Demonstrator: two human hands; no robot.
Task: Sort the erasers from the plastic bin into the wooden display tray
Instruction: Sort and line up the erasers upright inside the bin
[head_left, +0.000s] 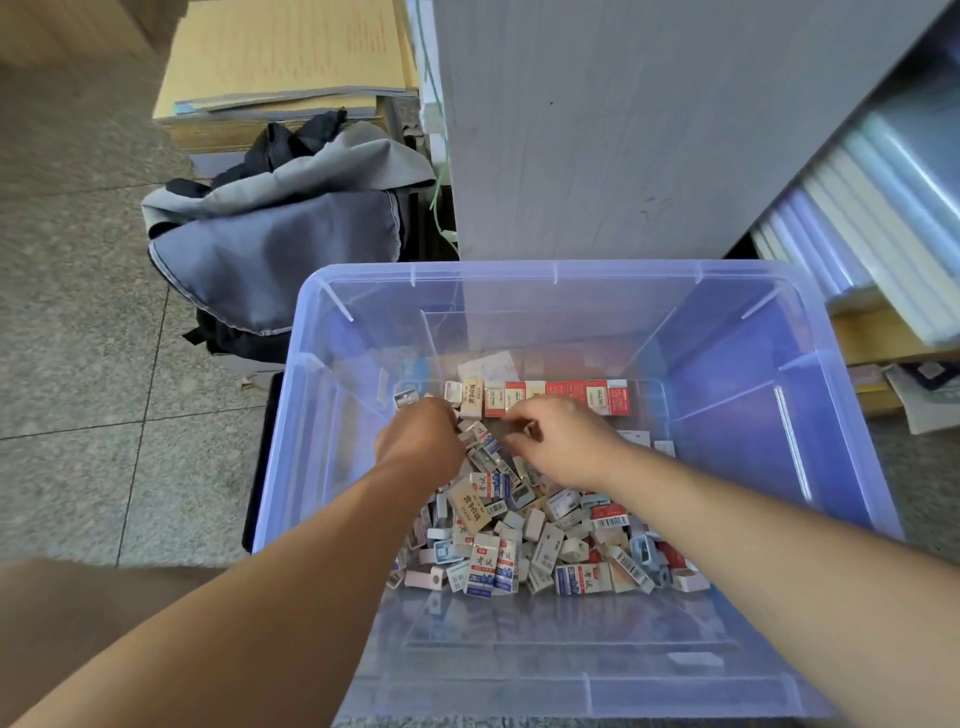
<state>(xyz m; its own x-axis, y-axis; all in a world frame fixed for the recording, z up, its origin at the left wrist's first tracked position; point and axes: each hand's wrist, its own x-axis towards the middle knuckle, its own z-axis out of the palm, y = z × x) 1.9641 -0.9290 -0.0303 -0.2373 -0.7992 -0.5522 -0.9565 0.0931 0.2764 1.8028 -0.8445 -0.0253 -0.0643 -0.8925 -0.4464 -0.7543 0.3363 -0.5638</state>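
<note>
A clear bluish plastic bin (831, 415) stands on the floor in front of me. A loose pile of small packaged erasers (519, 540) covers its bottom, and a row of red and white erasers (566, 397) stands lined up along the far side. Both my hands reach down into the bin. My left hand (421, 441) is curled over the pile's far left part; what its fingers hold is hidden. My right hand (563, 441) is over the pile's middle with its fingers bent down among the erasers. No wooden tray is in view.
A grey and black bag (275, 239) lies on the tiled floor left of the bin. Behind it is a stack of brown cardboard and paper (280, 57). A grey cabinet side (623, 130) rises behind the bin, with shelves of notebooks (883, 234) to the right.
</note>
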